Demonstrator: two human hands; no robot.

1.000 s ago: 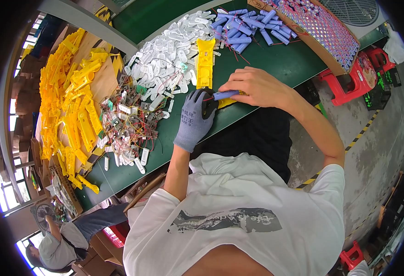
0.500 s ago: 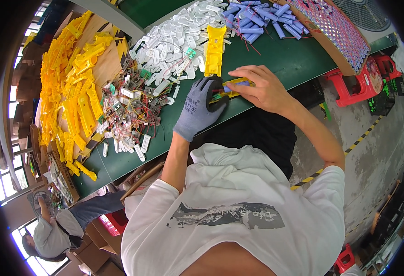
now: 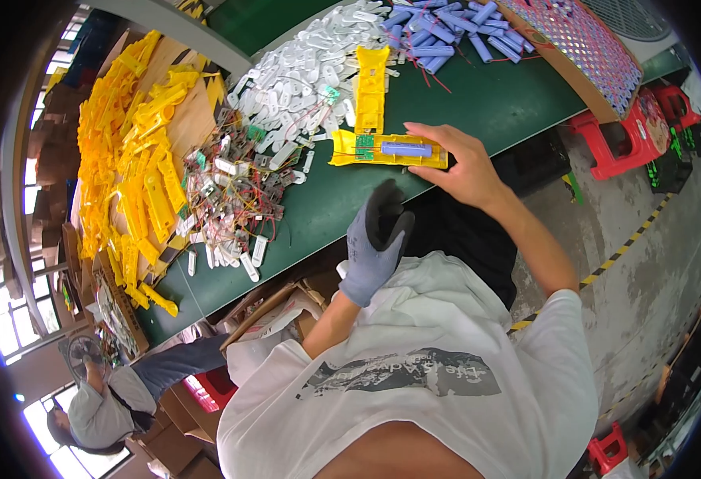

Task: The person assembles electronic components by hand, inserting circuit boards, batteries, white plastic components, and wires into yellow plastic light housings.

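My right hand, bare, rests its fingers on the right end of a yellow plastic housing lying flat on the green table. Inside the housing sit a blue cylindrical cell and a small green circuit board. My left hand, in a grey glove with dark fingertips, hovers near the table's front edge with its fingers loosely apart and nothing in them. A second yellow housing lies just behind the first.
A heap of white plastic parts and blue cells lies at the back. Wired circuit boards and yellow housings pile up on the left. A cardboard tray of cells, red stools and another person are nearby.
My gloved left hand has let go of the housing and drawn back toward my body. The housing now lies flat on the table under my right hand's fingers.
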